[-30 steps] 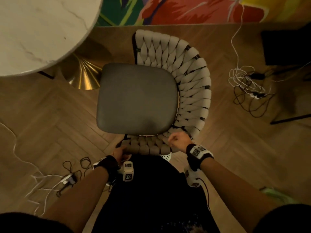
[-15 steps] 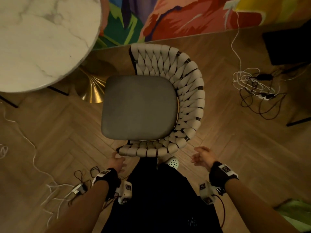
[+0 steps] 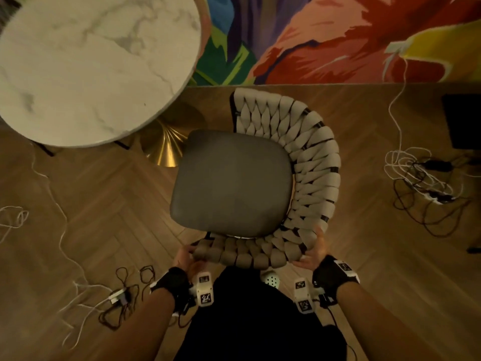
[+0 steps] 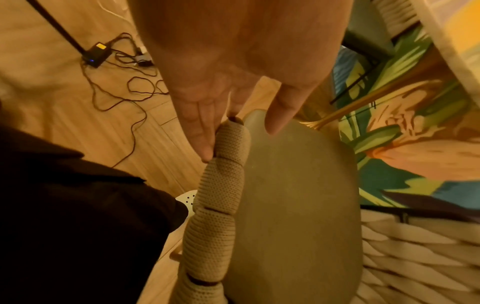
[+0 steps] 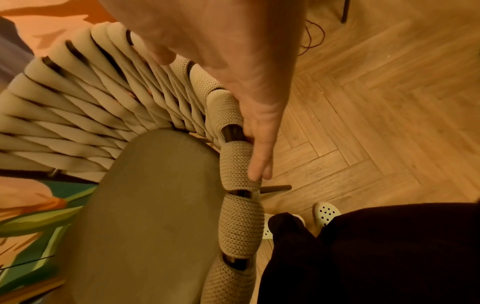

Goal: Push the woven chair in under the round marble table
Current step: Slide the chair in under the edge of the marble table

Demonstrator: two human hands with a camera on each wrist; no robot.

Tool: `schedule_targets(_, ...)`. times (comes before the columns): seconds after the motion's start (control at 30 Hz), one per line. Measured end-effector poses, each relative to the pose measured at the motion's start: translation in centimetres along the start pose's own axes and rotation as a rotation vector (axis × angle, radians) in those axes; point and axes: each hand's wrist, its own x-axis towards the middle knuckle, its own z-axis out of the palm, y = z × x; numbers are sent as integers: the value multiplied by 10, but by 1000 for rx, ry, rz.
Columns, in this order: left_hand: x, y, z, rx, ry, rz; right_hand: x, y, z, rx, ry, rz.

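Observation:
The woven chair point(image 3: 309, 162) has a grey seat point(image 3: 231, 183) and a beige strap back that curves from the far side round to me. The round marble table point(image 3: 86, 63) is at the upper left; its edge stops short of the seat's far left corner. My left hand point(image 3: 185, 256) rests at the left end of the back rim, its straight fingers point(image 4: 201, 127) along the outside and the thumb over the seat. My right hand point(image 3: 316, 250) presses the rim's near right curve, with its fingers point(image 5: 259, 156) flat on the outside.
The table's gold base point(image 3: 166, 147) stands just left of the seat's far corner. Cable tangles lie on the wooden floor at left point(image 3: 122, 295) and right point(image 3: 421, 178). A colourful rug point(image 3: 325, 37) runs along the far side. My white clog point(image 3: 270, 280) is under the rim.
A second ago both hands gripped the near rim. Half a second ago the right hand was off the chair. Now both hands touch the rim again, the right one further round to the right.

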Motion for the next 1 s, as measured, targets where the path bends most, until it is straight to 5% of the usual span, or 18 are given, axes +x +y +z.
schedule_targets(0.63,31,151,64,176,-183,125,7,-164,103,-115,103,-167)
schedule_targets(1.0,61,241,106,993,-170,449,33,-278,150,-202,42,-186)
